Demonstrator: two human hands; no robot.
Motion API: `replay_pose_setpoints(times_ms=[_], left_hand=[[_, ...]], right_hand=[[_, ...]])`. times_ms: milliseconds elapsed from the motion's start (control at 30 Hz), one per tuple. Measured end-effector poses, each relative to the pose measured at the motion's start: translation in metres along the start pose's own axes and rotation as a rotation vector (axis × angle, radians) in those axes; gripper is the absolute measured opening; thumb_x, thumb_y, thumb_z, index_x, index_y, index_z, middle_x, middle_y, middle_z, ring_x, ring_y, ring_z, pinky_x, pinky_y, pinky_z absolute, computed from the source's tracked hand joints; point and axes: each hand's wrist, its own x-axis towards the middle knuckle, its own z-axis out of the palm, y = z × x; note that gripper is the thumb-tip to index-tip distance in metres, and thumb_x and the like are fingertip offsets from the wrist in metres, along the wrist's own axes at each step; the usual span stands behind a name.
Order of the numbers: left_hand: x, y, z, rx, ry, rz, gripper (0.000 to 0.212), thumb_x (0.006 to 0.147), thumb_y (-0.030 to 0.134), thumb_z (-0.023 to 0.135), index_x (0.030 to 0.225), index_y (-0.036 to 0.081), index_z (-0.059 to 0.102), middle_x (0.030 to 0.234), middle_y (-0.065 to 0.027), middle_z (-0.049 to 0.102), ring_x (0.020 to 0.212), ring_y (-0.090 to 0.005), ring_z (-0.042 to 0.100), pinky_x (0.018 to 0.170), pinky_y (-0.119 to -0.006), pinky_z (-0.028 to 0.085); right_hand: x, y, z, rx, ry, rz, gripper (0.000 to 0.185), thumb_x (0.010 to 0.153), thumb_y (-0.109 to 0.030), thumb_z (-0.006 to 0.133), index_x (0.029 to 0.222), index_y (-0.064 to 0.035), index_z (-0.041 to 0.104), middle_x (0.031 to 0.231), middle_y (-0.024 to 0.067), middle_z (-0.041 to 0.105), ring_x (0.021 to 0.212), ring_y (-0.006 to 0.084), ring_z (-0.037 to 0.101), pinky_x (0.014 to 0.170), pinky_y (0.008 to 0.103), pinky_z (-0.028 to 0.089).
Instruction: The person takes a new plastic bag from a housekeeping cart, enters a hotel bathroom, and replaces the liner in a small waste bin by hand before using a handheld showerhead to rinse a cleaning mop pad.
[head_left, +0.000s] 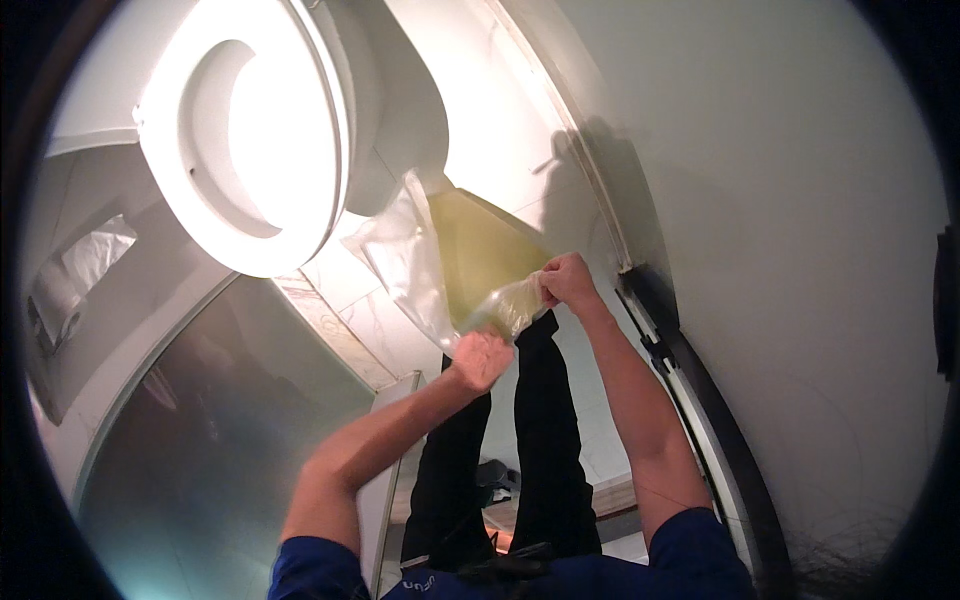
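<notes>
My left hand (484, 361), slightly blurred, grips the near edge of a translucent plastic bag (401, 259). With its fingers closed, my right hand (571, 283) holds another part of the bag's edge farther right. A yellow-green container (484, 236), apparently a waste bin, is just beyond my hands. The plastic spreads along the container's left side and bunches between my two fists. How far the bag reaches into the container I cannot tell.
A white toilet (251, 142) stands at upper left, beside a white tiled floor (480, 97). A curved frosted glass panel (225, 450) is at lower left, near a wall-mounted holder (75, 281). A pale wall or door (787, 247) fills the right side.
</notes>
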Motion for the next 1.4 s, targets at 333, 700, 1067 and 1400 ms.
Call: replay_pose_setpoints(times_ms=[333,700,1067,1400], left_hand=[[0.091,-0.068,-0.076,-0.322,0.287,-0.239,0.014,0.074,0.006,0.058,0.087,0.003,0.065,0.086,-0.0157,0.062,0.063,-0.0297,0.063,0.053,-0.039,0.05],[0.052,-0.094,-0.051,-0.498,0.154,-0.182,0.022,0.077,0.025,0.064,0.065,0.007,0.065,0.067,-0.0158,0.062,0.069,-0.0341,0.061,0.06,-0.043,0.048],[0.018,0.001,-0.034,-0.938,0.221,-0.511,0.014,0.076,0.02,0.061,0.081,0.008,0.065,0.07,-0.0176,0.063,0.064,-0.0349,0.062,0.056,-0.045,0.05],[0.074,-0.11,-0.058,-0.032,0.102,0.145,0.008,0.076,0.011,0.055,0.076,0.006,0.06,0.066,-0.0087,0.054,0.056,-0.0249,0.059,0.048,-0.036,0.046]], right_hand=[[-0.029,-0.016,0.016,-0.744,0.495,-0.833,0.006,0.072,-0.005,0.061,0.078,-0.0036,0.06,0.079,0.0091,0.054,0.074,0.0293,0.058,0.063,0.0374,0.049],[-0.04,-0.064,0.057,0.12,0.659,-0.649,0.008,0.074,-0.001,0.063,0.079,-0.0026,0.057,0.087,0.0089,0.054,0.072,0.0258,0.057,0.059,0.0315,0.047],[-0.058,-0.008,0.031,0.382,0.188,0.053,0.016,0.082,-0.009,0.061,0.07,-0.0002,0.058,0.058,0.0035,0.057,0.044,0.0095,0.05,0.041,0.0242,0.039],[-0.04,-0.026,0.032,0.138,0.143,-0.046,0.018,0.082,-0.01,0.06,0.067,0.0012,0.058,0.056,0.0047,0.055,0.042,0.0102,0.05,0.038,0.0254,0.039]])
